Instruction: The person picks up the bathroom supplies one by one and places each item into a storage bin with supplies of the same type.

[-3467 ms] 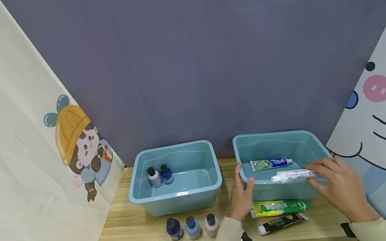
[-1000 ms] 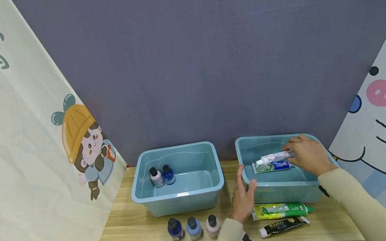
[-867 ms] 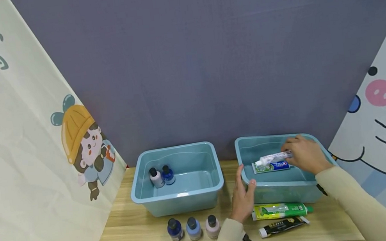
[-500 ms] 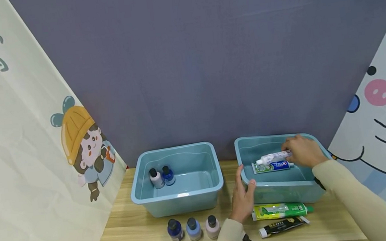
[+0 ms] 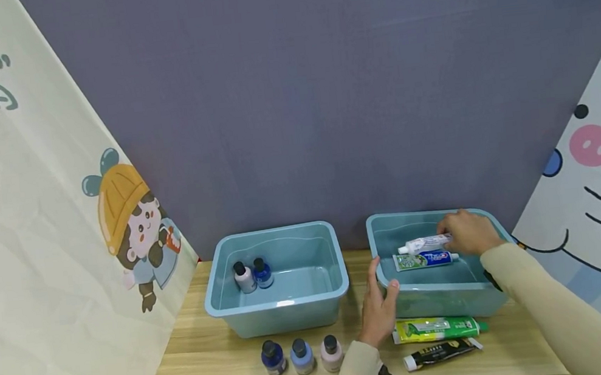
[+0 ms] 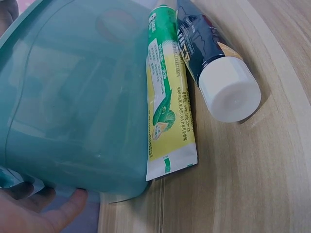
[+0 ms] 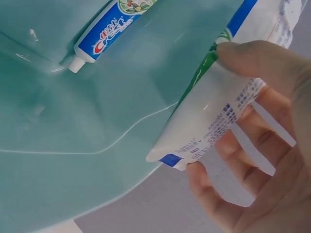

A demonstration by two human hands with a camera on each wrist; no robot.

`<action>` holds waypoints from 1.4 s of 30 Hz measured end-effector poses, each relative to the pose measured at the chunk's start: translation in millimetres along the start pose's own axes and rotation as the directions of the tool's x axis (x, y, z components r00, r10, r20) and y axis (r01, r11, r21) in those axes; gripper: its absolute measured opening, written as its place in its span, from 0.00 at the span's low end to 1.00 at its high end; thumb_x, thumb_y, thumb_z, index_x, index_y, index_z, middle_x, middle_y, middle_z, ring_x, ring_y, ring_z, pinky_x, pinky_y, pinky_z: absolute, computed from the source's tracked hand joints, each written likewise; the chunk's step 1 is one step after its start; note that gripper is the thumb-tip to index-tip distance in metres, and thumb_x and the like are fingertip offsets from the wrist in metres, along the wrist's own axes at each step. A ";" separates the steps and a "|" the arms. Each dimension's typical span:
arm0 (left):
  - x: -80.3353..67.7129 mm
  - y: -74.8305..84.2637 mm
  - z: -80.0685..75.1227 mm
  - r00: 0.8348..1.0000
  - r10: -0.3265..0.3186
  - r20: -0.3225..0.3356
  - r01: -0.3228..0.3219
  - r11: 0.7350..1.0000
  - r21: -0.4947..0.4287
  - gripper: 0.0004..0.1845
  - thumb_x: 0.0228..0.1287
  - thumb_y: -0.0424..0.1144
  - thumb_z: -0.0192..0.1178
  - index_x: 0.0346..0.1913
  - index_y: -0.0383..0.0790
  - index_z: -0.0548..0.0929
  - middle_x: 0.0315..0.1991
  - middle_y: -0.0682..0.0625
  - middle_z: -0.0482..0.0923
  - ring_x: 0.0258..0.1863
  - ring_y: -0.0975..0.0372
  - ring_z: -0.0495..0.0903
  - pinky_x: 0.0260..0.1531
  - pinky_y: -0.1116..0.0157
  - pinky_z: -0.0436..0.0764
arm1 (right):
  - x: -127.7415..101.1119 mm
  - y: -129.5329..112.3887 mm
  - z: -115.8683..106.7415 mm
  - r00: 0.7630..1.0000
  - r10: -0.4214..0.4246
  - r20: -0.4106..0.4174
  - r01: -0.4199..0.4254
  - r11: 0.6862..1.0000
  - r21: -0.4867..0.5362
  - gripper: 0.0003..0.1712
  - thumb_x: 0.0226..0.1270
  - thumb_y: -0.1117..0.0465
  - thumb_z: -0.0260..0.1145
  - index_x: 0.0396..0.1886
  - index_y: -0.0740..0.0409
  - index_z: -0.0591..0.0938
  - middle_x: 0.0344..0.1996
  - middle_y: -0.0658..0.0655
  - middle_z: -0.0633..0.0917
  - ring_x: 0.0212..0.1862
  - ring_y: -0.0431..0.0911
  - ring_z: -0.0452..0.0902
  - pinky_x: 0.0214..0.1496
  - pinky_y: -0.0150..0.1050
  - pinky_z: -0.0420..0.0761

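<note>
My right hand (image 5: 469, 232) reaches into the right-hand blue bin (image 5: 443, 286) and pinches a white toothpaste tube (image 5: 424, 244) by its right part. In the right wrist view the thumb (image 7: 262, 60) lies on one face of this tube (image 7: 209, 104), with fingers behind it. Just in front of it, on the bin floor, lies a blue and green toothpaste tube (image 5: 423, 259). My left hand (image 5: 377, 314), fingers and thumb extended, rests against the near left corner of the same bin. Its fingertips touch the bin wall (image 6: 77, 121) in the left wrist view.
A second blue bin (image 5: 281, 321) on the left holds a pink and a dark blue bottle (image 5: 262, 274). Three bottles (image 5: 302, 358) with black caps stand before it. A yellow-green toothpaste tube (image 5: 438, 327) and a black tube (image 5: 441, 353) lie before the right bin.
My right hand has carried the white tube from over the bin's front rim down into the bin, behind the blue and green tube. The left hand stays at the bin's corner.
</note>
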State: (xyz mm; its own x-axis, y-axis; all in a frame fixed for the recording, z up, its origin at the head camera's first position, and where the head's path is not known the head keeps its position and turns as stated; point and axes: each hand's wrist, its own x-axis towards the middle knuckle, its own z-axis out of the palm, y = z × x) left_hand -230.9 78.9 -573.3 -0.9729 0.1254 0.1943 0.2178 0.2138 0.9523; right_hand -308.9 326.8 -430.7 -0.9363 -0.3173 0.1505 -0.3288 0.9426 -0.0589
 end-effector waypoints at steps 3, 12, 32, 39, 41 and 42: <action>0.2 0.0 -0.1 1.000 -0.009 0.003 0.009 1.000 -0.007 0.31 0.78 0.63 0.45 0.78 0.80 0.46 0.82 0.58 0.53 0.77 0.54 0.62 0.71 0.43 0.67 | 1.6 -0.2 0.4 0.999 0.018 0.027 -0.018 1.000 0.005 0.13 0.51 0.62 0.78 0.39 0.54 0.91 0.37 0.57 0.90 0.35 0.50 0.84 0.34 0.54 0.84; -1.0 2.0 -0.2 1.000 -0.023 0.003 0.023 1.000 -0.012 0.31 0.78 0.62 0.46 0.77 0.82 0.46 0.82 0.58 0.54 0.77 0.54 0.63 0.71 0.42 0.67 | 6.7 4.6 2.6 0.991 0.062 0.115 -0.064 0.998 0.018 0.12 0.53 0.63 0.78 0.39 0.54 0.91 0.38 0.58 0.90 0.37 0.51 0.84 0.35 0.54 0.84; -1.2 4.2 1.1 1.000 -0.021 -0.014 0.021 1.000 -0.013 0.31 0.79 0.60 0.47 0.78 0.80 0.47 0.81 0.56 0.56 0.76 0.52 0.65 0.69 0.42 0.68 | 13.5 7.2 8.2 0.968 0.094 0.232 -0.113 0.991 0.071 0.07 0.52 0.66 0.76 0.31 0.50 0.89 0.32 0.52 0.88 0.32 0.47 0.76 0.30 0.47 0.78; -0.6 3.3 0.2 1.000 -0.020 -0.015 0.020 1.000 -0.004 0.31 0.78 0.62 0.46 0.78 0.80 0.47 0.81 0.58 0.56 0.76 0.54 0.65 0.69 0.43 0.69 | 14.9 4.2 9.1 0.969 0.093 0.228 -0.114 0.990 0.079 0.08 0.52 0.66 0.77 0.30 0.49 0.90 0.33 0.52 0.88 0.33 0.47 0.78 0.31 0.49 0.79; -0.8 3.5 0.0 1.000 -0.019 -0.015 0.019 1.000 -0.005 0.31 0.78 0.62 0.46 0.78 0.79 0.48 0.81 0.58 0.56 0.76 0.54 0.65 0.70 0.43 0.68 | 16.1 4.1 10.6 0.968 0.098 0.229 -0.118 0.990 0.075 0.08 0.51 0.66 0.77 0.29 0.49 0.90 0.32 0.51 0.88 0.33 0.47 0.78 0.31 0.48 0.79; -0.9 3.7 -0.1 1.000 -0.019 -0.016 0.019 1.000 -0.005 0.31 0.78 0.61 0.46 0.78 0.80 0.48 0.81 0.58 0.56 0.76 0.54 0.65 0.69 0.43 0.69 | 16.5 4.2 11.2 0.969 0.100 0.228 -0.119 0.990 0.071 0.08 0.51 0.65 0.77 0.29 0.48 0.90 0.31 0.51 0.88 0.33 0.47 0.78 0.31 0.48 0.79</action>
State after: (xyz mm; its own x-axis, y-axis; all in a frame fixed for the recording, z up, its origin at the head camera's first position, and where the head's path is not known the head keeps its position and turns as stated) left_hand -229.2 79.5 -569.9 -0.9780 0.1056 0.1796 0.1986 0.2118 0.9569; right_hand -327.1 324.3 -439.5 -0.9679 -0.2366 -0.0851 -0.2227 0.9638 -0.1464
